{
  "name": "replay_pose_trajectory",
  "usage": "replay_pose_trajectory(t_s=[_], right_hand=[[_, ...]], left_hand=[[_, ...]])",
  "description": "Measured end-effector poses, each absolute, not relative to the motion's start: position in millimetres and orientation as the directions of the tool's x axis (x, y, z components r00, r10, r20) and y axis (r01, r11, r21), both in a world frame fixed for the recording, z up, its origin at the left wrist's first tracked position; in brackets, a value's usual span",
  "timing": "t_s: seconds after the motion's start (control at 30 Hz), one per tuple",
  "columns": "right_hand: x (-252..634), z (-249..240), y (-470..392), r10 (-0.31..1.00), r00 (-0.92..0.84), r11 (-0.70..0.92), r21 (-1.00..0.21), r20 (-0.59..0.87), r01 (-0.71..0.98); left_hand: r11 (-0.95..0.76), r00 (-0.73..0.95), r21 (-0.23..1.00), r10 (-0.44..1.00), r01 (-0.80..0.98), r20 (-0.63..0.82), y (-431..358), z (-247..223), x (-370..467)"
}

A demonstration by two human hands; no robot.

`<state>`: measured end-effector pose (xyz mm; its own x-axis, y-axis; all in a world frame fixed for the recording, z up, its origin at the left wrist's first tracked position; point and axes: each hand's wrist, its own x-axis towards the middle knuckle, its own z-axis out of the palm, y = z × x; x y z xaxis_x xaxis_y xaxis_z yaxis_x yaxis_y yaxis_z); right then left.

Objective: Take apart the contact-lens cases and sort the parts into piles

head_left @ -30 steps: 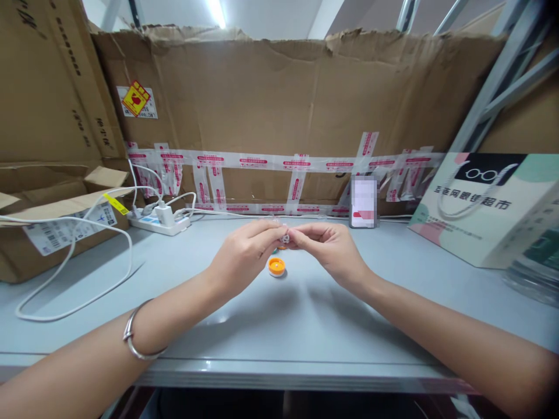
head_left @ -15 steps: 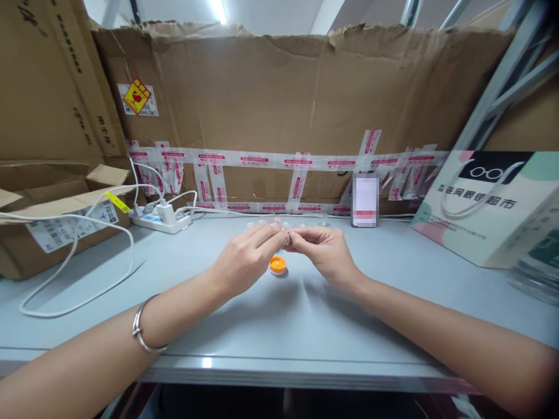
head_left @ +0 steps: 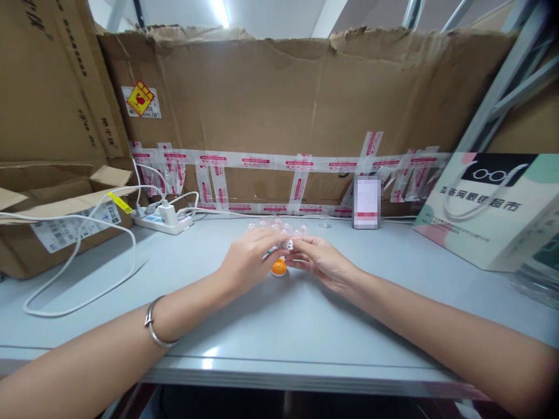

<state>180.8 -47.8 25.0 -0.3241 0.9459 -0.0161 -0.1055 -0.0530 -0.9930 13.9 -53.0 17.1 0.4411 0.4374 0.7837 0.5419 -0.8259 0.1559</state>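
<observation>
Cap (head_left: 278, 267) orange; table (head_left: 349, 326) pale blue-grey; tape (head_left: 257, 161) white, pink-red print.

At three o'clock, the paper bag (head_left: 458, 244) reads "网眼" and "超市"; at ten, the big cardboard (head_left: 262, 93) bears a broken-glass sign (head_left: 140, 100) over a label (head_left: 152, 112) reading "LM27", the rest unclear.

"What sort of place is this?"
"Looks like a storeroom or warehouse corner. Metal rack posts (head_left: 493, 110) rise beside the surface (head_left: 305, 331), and torn-topped cardboard (head_left: 271, 93) walls its back edge."
"Anything else?"
"A carton (head_left: 21, 250) with a shipping label (head_left: 59, 233) near the left edge, and a tube light (head_left: 219, 13) overhead."
</observation>
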Motion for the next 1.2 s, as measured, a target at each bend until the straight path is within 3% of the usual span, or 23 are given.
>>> replay_pose_trajectory(t_s=[0.13,0.27,0.33,0.4,0.5,0.6,0.73,1.03,1.1,1.2], right_hand=[[178.6,24.4,-49.7,0.970,-0.243,0.012,-0.998,0.028,-0.066],[179.9,26.5,-47.4,0.977,-0.211,-0.046,-0.997,-0.032,-0.064],[187.5,32.0,-40.1,0.977,-0.212,-0.024,-0.998,-0.010,-0.064],[203.6,40.2,-26.8,0.983,-0.143,0.113,-0.993,0.118,-0.046],[240.6,50.0,0.8,0.945,-0.042,0.327,-0.934,0.324,0.142],[274.6,46.7,25.6,0.983,-0.086,0.184,-0.878,0.162,0.441],[288.4,29.2,40.1,0.998,-0.067,0.047,-0.778,0.007,0.627],[284.3,23.9,41.8,0.989,-0.136,0.045,-0.767,-0.055,0.640],[284.0,27.8,40.8,0.994,-0.113,0.075,-0.758,0.002,0.648],[270.1,36.8,27.3,0.976,-0.088,0.213,-0.781,0.201,0.586]], left_hand=[[-0.821,0.372,0.221,0.455,0.526,0.809,-50.1,15.7,14.1],[-0.824,0.279,0.233,0.419,0.516,0.864,-48.8,21.8,11.4],[-0.812,0.219,0.349,0.489,0.467,0.844,-48.8,24.8,10.1],[-0.763,0.163,0.514,0.608,0.391,0.777,-48.6,25.9,9.4],[-0.634,0.128,0.725,0.769,0.269,0.626,-47.6,24.2,9.1],[-0.524,0.141,0.831,0.851,0.187,0.505,-45.8,21.4,8.9],[-0.476,0.139,0.867,0.878,0.148,0.458,-43.7,20.1,8.5],[-0.418,0.146,0.901,0.905,0.118,0.400,-43.1,21.2,10.8],[-0.402,0.127,0.911,0.912,0.091,0.390,-42.5,21.8,11.3],[-0.368,0.119,0.928,0.925,0.056,0.360,-43.7,23.7,11.9]])
